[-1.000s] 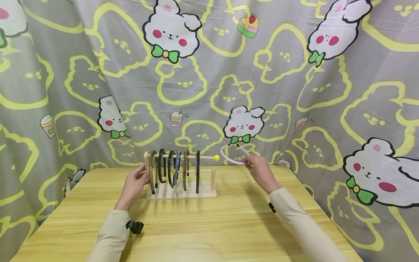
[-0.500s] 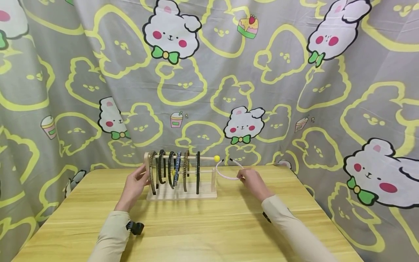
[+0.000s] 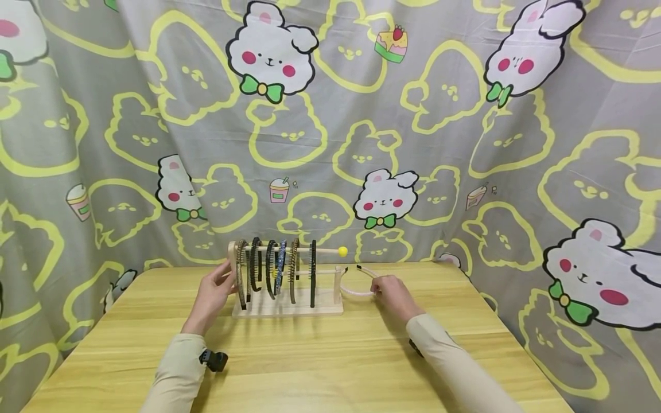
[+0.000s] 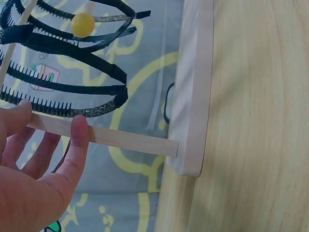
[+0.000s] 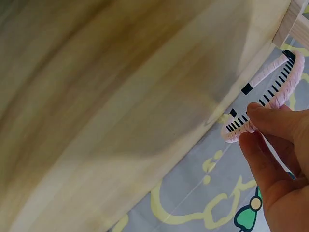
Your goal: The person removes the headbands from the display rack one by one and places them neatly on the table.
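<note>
Near the back of the table stands a wooden headband rack (image 3: 289, 310) with a long upper rod and a lower rod. My left hand (image 3: 213, 295) holds its left upright post (image 4: 130, 139), fingertips on the near face and other fingers behind. Just right of the rack, my right hand (image 3: 396, 295) pinches a pale pink headband (image 5: 288, 86) by its curve, between thumb and fingers. Black comb teeth line its inner side, and its black-tipped ends point up and back. Part of the band lies close beside the short right post (image 3: 338, 284).
Several dark and patterned headbands hang on the rods, including a blue glittery one (image 3: 280, 267) and a black one (image 3: 312, 275) farthest right. A yellow ball (image 3: 342, 251) caps the upper rod's right end. Behind the wooden table (image 3: 289, 361) hangs a grey cartoon curtain (image 3: 320, 137).
My right hand has moved down and left with the pink headband, from above the upper rod's level to beside the short right post. My left hand stays on the rack.
</note>
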